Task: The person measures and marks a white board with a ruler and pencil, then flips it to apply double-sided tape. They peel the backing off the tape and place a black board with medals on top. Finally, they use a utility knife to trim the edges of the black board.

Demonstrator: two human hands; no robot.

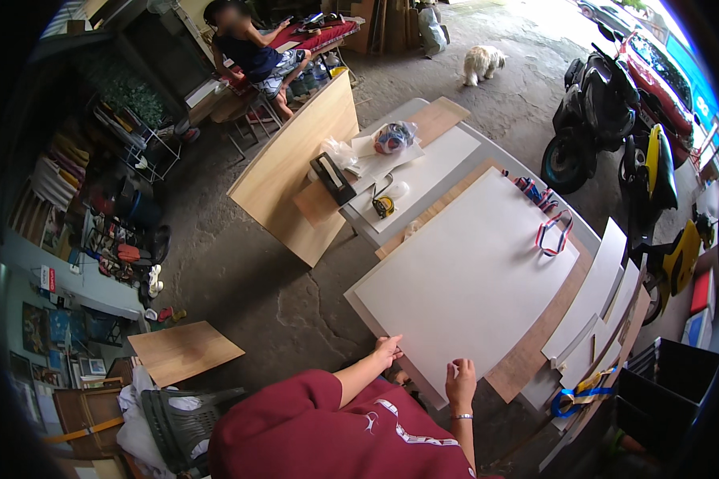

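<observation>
A large white board [463, 279] lies in front of me on brown plywood [547, 323], which shows along its right side. My left hand [389, 350] is closed on the white board's near left edge, thumb on top. Over the near edge, further right, my right hand [461, 382] has its fingers curled together; whatever they may hold is hidden. Toward the board's far right corner lies a looped red, white and blue ribbon [553, 233], with more bunched ribbon [534, 193] beside it.
Beyond the board, a grey table [495, 152] holds a tape measure [383, 206], a black box [332, 177] and a bagged roll [395, 137]. A plywood panel [295, 176] leans at its left. White strips [591, 295] lie right. Further off are a seated person, a dog [483, 64] and motorcycles [591, 112].
</observation>
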